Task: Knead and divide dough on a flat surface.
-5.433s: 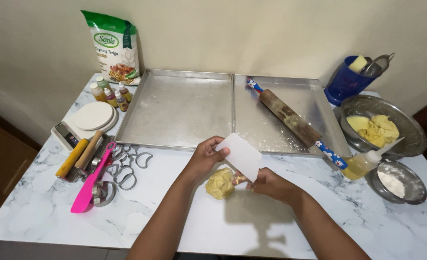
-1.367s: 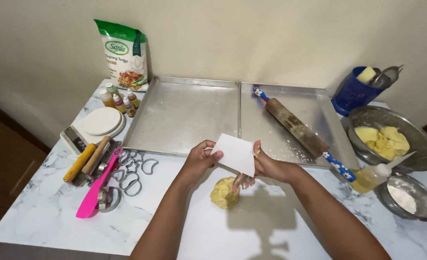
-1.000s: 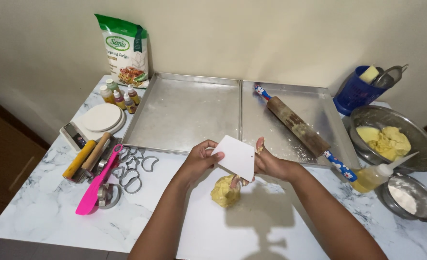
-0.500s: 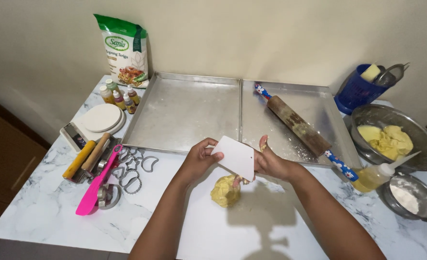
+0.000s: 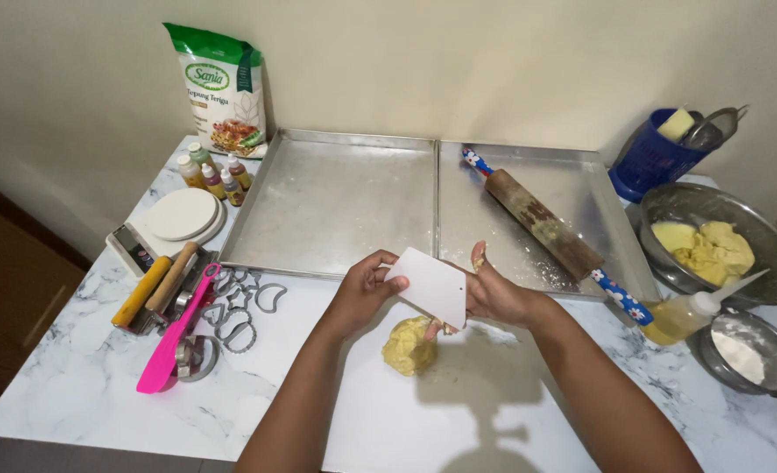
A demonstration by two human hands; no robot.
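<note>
I hold a white scraper point(image 5: 430, 285) between both hands above a marble table point(image 5: 73, 394): my left hand point(image 5: 364, 293) pinches its left corner with fingertips closed on it, my right hand point(image 5: 494, 293) wraps its right edge, bits of dough stuck to the thumb. A yellow dough lump point(image 5: 409, 345) sits on the table just below the scraper, apart from it, with crumbs scattered beside it

By my reading the work is early: the lump is unrolled and uncut, both trays point(image 5: 336, 206) behind it are bare but for a dusting of flour, and the rolling pin point(image 5: 546, 229) lies idle in the right-hand tray. Metal cutters point(image 5: 244, 307) rest untouched at left beside a pink spatula point(image 5: 176, 331). More dough waits in the steel bowl point(image 5: 761, 241) at right, near a squeeze bottle point(image 5: 691, 311) and a smaller flour bowl point(image 5: 756, 350). A flour bag point(image 5: 220, 88), small colouring bottles point(image 5: 213, 175) and a scale point(image 5: 174, 219) stand at the back left, and a blue cup point(image 5: 656, 158) of tools at the back right

Set against the frames of the past second, little has changed: the scraper stays raised in both hands and the lump has not shifted. Some five seconds back my right hand was lower, next to the lump, and the scraper was held a little higher
</note>
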